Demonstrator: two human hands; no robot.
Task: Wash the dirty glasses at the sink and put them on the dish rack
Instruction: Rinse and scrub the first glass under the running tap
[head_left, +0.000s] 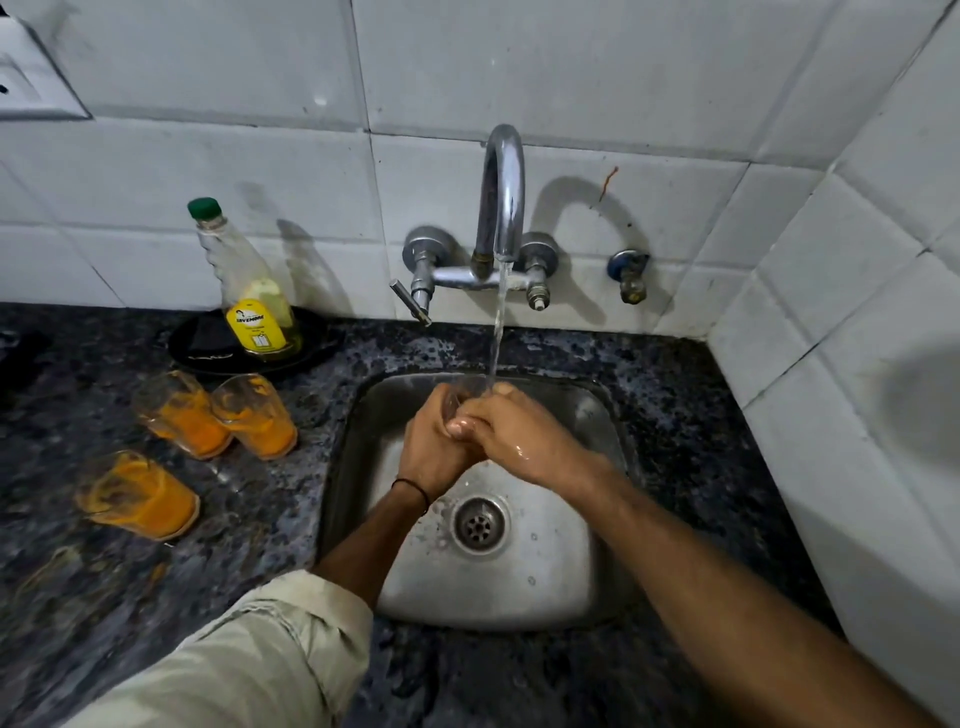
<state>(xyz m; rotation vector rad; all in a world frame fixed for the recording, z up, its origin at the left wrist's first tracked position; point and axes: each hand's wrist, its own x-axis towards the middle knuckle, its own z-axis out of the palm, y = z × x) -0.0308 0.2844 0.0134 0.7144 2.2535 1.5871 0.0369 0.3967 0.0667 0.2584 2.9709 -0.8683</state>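
Over the steel sink (566, 587), my left hand (434, 452) and my right hand (511, 434) are both wrapped around a clear glass (462, 391). The glass sits under the stream of water from the tap (501, 202), and my fingers hide most of it. Three dirty glasses smeared with orange residue stand on the dark counter left of the sink: two side by side (182, 413) (257, 415) and one nearer me (136, 493). No dish rack is in view.
A bottle of yellow dish liquid (254, 306) with a green cap stands on a black dish (208, 345) behind the dirty glasses. White tiled walls close in the back and right. The speckled granite counter (691, 426) surrounds the sink.
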